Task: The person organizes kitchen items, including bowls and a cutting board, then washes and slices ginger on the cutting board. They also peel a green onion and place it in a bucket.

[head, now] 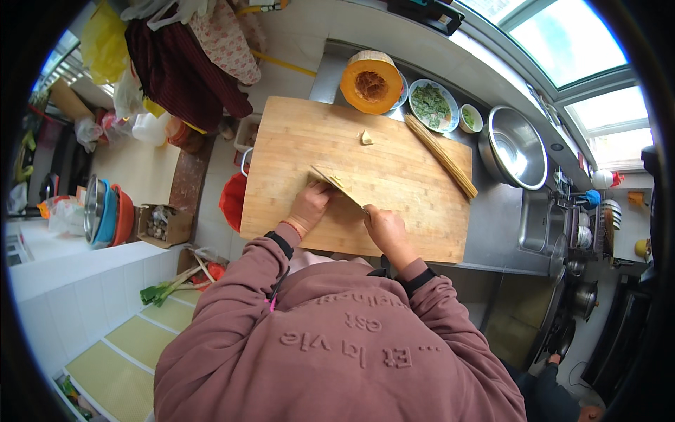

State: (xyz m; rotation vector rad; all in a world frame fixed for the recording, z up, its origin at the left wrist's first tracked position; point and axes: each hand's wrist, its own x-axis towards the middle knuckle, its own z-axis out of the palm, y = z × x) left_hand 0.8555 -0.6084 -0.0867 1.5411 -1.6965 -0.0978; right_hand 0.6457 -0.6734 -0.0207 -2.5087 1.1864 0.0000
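A large wooden cutting board point(295, 137) lies before me. My right hand point(386, 228) grips the handle end of a kitchen knife point(345, 193), whose blade slants up and to the left over the board. Against the near side of the blade my left hand point(312, 203) rests with its fingers bent; whatever lies under the fingertips is hidden. Thin pale yellow slices point(336, 181) lie along the blade's far side. Farther back on the board sits a small pale yellow chunk point(366, 138), perhaps ginger.
A bundle of thin sticks point(442, 156) lies across the board's right part. Behind stand a cut pumpkin point(390, 79), a plate of chopped greens point(433, 105) and a small bowl point(478, 119). Steel basins point(539, 153) and a sink point(533, 229) are at right. Another person's hand point(554, 358) shows lower right.
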